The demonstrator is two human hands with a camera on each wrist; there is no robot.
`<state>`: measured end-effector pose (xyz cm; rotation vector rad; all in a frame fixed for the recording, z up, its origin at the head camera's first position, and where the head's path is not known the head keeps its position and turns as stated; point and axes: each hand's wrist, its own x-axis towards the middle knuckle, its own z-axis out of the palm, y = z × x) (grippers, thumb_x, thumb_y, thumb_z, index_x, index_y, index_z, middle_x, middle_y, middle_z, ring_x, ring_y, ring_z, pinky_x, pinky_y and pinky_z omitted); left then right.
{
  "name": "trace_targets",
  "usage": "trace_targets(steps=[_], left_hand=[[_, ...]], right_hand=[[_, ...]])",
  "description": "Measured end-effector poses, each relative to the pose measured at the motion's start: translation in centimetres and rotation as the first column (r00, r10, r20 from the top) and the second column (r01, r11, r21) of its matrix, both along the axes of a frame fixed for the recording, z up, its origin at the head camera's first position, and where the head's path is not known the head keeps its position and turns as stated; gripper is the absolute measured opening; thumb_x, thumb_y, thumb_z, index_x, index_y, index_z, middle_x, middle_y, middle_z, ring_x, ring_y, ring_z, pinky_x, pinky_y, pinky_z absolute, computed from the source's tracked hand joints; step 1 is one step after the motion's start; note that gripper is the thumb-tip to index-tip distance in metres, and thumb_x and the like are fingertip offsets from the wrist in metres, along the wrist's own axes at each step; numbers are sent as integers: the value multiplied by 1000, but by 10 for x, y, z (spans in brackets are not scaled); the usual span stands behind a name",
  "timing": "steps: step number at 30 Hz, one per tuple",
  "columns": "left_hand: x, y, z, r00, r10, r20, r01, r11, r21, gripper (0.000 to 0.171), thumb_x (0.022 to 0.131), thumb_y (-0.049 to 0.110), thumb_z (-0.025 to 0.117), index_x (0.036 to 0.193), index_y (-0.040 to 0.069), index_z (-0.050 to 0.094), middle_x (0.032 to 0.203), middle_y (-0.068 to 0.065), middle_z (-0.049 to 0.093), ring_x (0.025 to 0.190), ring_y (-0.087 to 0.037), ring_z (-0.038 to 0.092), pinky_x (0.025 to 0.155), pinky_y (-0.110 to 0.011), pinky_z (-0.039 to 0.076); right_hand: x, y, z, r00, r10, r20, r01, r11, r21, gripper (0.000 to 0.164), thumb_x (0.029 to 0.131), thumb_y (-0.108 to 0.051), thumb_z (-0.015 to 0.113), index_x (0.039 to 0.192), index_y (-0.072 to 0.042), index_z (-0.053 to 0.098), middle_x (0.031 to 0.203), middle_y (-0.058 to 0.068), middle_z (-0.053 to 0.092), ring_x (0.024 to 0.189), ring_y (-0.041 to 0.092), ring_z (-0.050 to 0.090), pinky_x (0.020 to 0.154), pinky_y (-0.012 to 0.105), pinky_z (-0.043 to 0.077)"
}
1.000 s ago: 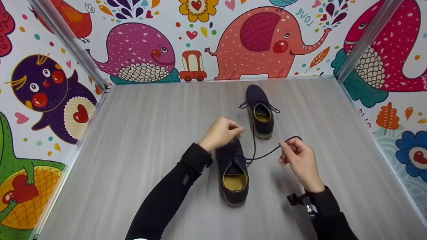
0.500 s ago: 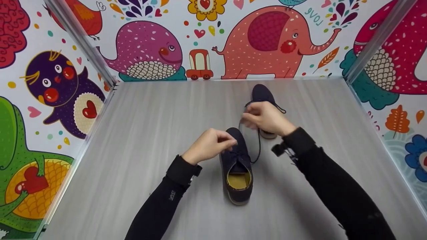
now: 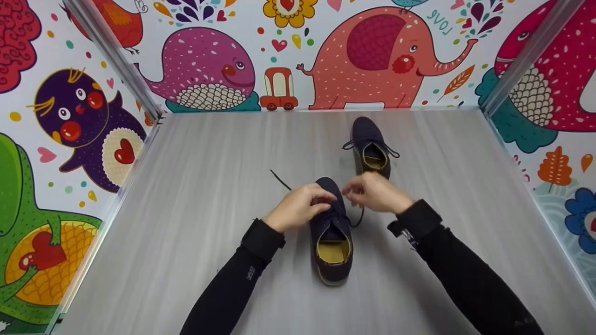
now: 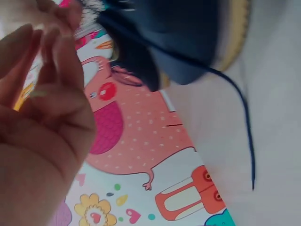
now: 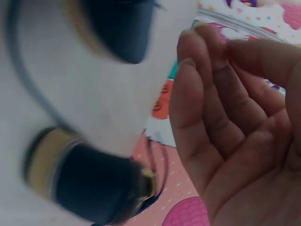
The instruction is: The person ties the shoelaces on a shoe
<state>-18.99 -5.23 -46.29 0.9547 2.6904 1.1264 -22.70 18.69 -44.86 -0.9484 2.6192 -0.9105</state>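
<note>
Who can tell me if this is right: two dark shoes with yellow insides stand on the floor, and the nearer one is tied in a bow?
Not quite: the head view shows the bow on the farther shoe, not the nearer shoe. The rest is right.

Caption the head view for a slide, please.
Left hand and right hand at an untied shoe, bow-tied shoe beyond.
</note>
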Motion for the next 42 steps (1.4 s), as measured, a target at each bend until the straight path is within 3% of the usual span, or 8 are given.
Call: trace_targets(steps=[7,13,17,22,25,30,37,42], left_hand=[[-8,2,-18,993,-6,-120,-14,987,-161,19,95,19,69,112,16,76,103,-2,63,97,-23,53,87,-35,42],[-8,0,-20,987,-5,-160,-15,993,-121,11,94,22,70,98,13,76,99,0,66,96,-21,56,88,-35,43],[-4,-5,-17,991,-2,-136,-14,993,-119,10,95,21,69,97,12,73,99,0,68,96,-23,58,91,-39,43],[4,-15,-13,999,13,-45,-18,994,-105,9,95,19,69,96,10,71,87,2,68,79,-15,62,78,-30,49],[9,-22,-11,1000,8,-7,-9,994,-106,10,95,18,69,96,9,73,85,2,68,73,-10,60,70,-26,50],[15,-33,-8,999,-9,-43,3,990,-139,11,94,16,70,97,8,76,90,-1,72,79,-12,64,75,-30,51],[19,-38,-4,998,-1,-56,-7,989,-149,11,93,15,71,96,7,77,91,-3,73,82,-15,66,77,-32,52],[22,-31,-3,998,7,-68,-16,991,-130,14,94,18,70,98,7,77,93,-2,73,83,-14,66,77,-31,52]], right_hand=[[24,12,-37,988,151,-18,-149,984,95,15,81,-2,69,95,-7,73,75,-4,66,66,6,57,62,29,49],[31,18,-49,991,103,-84,-90,986,140,7,79,-6,73,83,-11,71,69,-8,61,64,9,55,61,31,47],[27,36,-41,982,14,-190,13,990,140,5,82,-4,74,85,-8,73,73,-2,66,66,15,60,64,36,51],[21,70,-18,950,-50,-308,95,987,133,5,84,-1,75,80,-5,73,74,0,69,66,16,63,63,38,53],[23,87,-4,944,-68,-324,123,981,152,5,85,-2,75,81,-5,74,74,0,69,65,13,62,61,37,51],[32,104,13,934,-94,-345,169,966,196,5,84,0,76,83,-5,75,77,2,70,66,14,62,61,37,52],[42,110,19,927,-111,-359,206,949,239,7,82,0,76,80,-4,72,71,0,65,61,11,55,58,36,49],[48,97,22,931,-117,-345,185,968,171,11,85,-6,77,78,-11,70,67,-7,61,58,6,52,55,30,47]])
